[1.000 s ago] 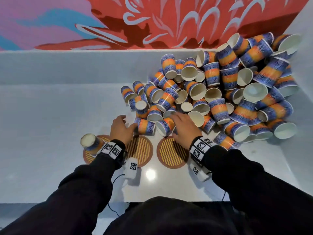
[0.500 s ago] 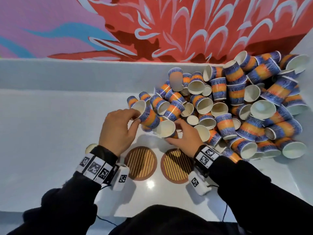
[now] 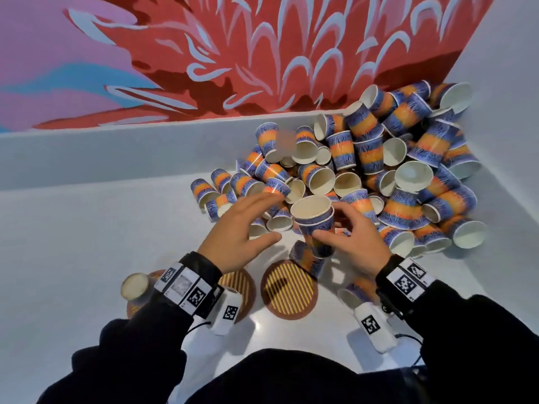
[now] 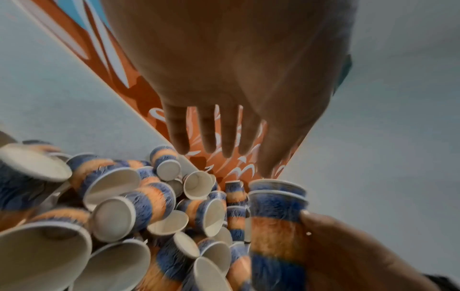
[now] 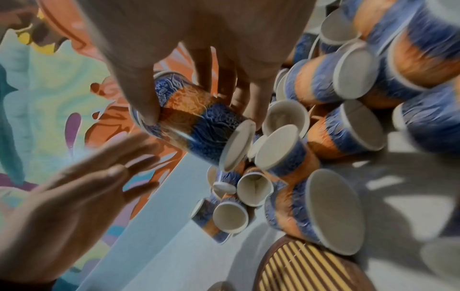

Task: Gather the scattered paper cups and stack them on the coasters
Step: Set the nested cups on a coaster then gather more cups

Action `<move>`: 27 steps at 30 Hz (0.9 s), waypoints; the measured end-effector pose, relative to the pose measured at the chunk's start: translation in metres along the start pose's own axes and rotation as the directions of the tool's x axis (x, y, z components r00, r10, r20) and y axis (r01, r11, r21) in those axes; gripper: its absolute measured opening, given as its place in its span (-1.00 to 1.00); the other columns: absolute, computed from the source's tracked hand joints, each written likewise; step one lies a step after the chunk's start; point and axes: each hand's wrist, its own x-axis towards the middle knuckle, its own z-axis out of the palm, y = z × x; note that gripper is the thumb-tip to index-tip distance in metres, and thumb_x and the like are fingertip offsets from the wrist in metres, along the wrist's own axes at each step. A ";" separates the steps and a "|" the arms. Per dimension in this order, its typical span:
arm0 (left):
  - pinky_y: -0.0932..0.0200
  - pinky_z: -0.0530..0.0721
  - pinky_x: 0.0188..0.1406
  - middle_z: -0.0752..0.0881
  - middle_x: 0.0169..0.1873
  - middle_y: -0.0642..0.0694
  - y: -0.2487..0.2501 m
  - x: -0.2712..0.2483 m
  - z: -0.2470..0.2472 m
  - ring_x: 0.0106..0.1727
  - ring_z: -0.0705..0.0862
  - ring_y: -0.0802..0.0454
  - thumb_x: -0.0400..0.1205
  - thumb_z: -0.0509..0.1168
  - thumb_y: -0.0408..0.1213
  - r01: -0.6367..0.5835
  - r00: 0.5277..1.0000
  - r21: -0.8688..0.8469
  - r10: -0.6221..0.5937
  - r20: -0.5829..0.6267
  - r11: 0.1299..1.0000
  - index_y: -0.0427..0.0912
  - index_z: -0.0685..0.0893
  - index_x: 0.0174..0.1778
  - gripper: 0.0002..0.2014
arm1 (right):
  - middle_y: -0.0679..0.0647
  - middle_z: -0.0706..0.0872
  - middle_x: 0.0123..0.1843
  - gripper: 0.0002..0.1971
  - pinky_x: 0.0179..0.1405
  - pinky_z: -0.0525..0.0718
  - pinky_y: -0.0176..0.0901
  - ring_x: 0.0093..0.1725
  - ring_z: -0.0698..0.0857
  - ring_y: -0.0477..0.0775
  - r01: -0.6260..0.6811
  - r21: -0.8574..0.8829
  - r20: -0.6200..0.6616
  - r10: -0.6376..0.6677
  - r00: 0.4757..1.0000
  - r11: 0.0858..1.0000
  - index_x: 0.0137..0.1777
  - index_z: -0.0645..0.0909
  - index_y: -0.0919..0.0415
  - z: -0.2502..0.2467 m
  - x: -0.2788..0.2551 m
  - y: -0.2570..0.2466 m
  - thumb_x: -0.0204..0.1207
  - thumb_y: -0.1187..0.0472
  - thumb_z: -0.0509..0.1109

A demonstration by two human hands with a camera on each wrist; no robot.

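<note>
My right hand (image 3: 326,224) grips two nested blue-and-orange paper cups (image 3: 315,220) upright above the table, thumb on the near side, fingers behind. The same held cups (image 5: 199,122) show in the right wrist view, and as rims one inside the other (image 4: 276,212) in the left wrist view. My left hand (image 3: 272,217) hovers just left of them, fingers straight and spread, holding nothing. Below lie striped round coasters: the right coaster (image 3: 288,290) and the middle coaster (image 3: 237,282), half hidden by my left wrist. One upright cup (image 3: 135,287) stands on the left coaster (image 3: 134,309).
A big heap of loose cups (image 3: 393,170) fills the back right corner against the white walls (image 3: 501,112). One cup (image 3: 307,259) lies on its side at the right coaster's far edge. The white table (image 3: 87,243) spreads to the left.
Each hand had picked up one cup from the pile. The left hand's cup now sits inside the right hand's cup, and the left hand has let go and opened.
</note>
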 end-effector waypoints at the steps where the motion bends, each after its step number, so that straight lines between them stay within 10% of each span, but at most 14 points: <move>1: 0.16 0.41 0.59 0.57 0.58 0.14 -0.003 0.006 0.005 0.59 0.46 0.16 0.69 0.47 -0.06 0.026 1.000 0.026 -0.026 -0.006 0.999 0.16 0.51 0.67 -0.41 | -0.12 0.77 0.33 -0.38 0.43 0.71 0.15 0.33 0.74 -0.07 -0.009 0.007 -0.026 0.009 1.000 1.000 0.45 0.60 -0.01 -0.008 -0.003 0.004 0.41 0.04 0.74; 11: -0.16 0.62 0.41 0.64 0.47 -0.07 -0.007 0.043 0.121 0.47 0.57 -0.15 0.47 0.60 -0.11 -0.315 0.867 0.385 0.098 0.488 0.868 -0.01 0.57 0.57 -0.29 | -0.09 0.75 0.24 -0.11 0.31 0.77 0.10 0.16 0.76 -0.05 -0.089 0.048 -0.083 0.092 0.992 0.995 0.53 0.49 -0.15 -0.024 -0.023 0.033 0.17 -0.24 0.72; 21: -0.12 0.61 0.43 0.57 0.47 -0.05 -0.012 0.026 0.091 0.46 0.54 -0.09 0.53 0.57 -0.08 -0.077 0.962 0.369 -0.028 0.272 0.926 0.04 0.50 0.63 -0.28 | -0.15 0.73 0.38 -0.25 0.37 0.74 -0.02 0.38 0.70 -0.08 -0.094 0.062 -0.040 0.097 0.994 0.994 0.50 0.53 -0.25 -0.027 -0.034 0.044 0.33 0.05 0.75; 27: 0.28 0.75 0.15 0.64 0.33 0.18 0.024 0.018 0.029 0.30 0.66 0.28 0.45 0.72 -0.14 0.145 0.959 -0.318 -0.212 -0.189 0.937 0.16 0.42 0.49 -0.23 | -0.21 0.62 0.53 -0.23 0.54 0.63 0.16 0.50 0.59 -0.24 -0.005 0.036 0.053 0.003 0.999 0.999 0.58 0.50 -0.27 -0.022 -0.034 0.040 0.44 0.26 0.69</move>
